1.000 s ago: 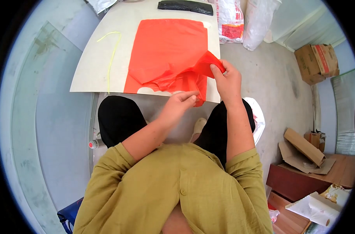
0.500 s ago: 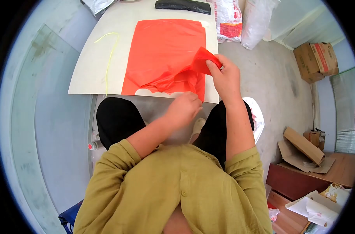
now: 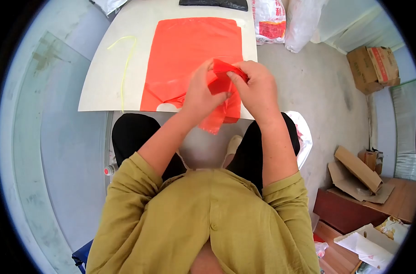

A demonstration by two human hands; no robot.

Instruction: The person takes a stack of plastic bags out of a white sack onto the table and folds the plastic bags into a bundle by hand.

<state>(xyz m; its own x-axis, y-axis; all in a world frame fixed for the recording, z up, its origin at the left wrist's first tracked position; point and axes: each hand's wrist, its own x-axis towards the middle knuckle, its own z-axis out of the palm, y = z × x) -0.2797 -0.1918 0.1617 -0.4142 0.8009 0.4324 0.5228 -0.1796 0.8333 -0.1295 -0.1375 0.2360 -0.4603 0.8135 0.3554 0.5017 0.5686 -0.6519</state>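
Observation:
A stack of flat red plastic bags point(image 3: 194, 45) lies on the pale table point(image 3: 105, 86), its near end rumpled. Above its near right corner, a folded part of a red plastic bag point(image 3: 222, 82) is raised, and a loose strip of it hangs past the table edge. My right hand point(image 3: 259, 89) pinches the folded top between thumb and fingers. On the other side, my left hand point(image 3: 202, 93) is curled around the same red plastic, thumb toward me; its fingertips are partly hidden.
A thin yellow strip point(image 3: 124, 75) lies left of the bags, and a black folded bundle point(image 3: 214, 3) at the far edge. White printed sacks point(image 3: 269, 23) stand beyond the table. Cardboard boxes point(image 3: 372, 68) sit on the right, with flattened cardboard point(image 3: 354, 178) nearer.
My left hand has moved up from the table's near edge to the raised plastic. My right hand has shifted slightly left, and the plastic is now gathered between both hands.

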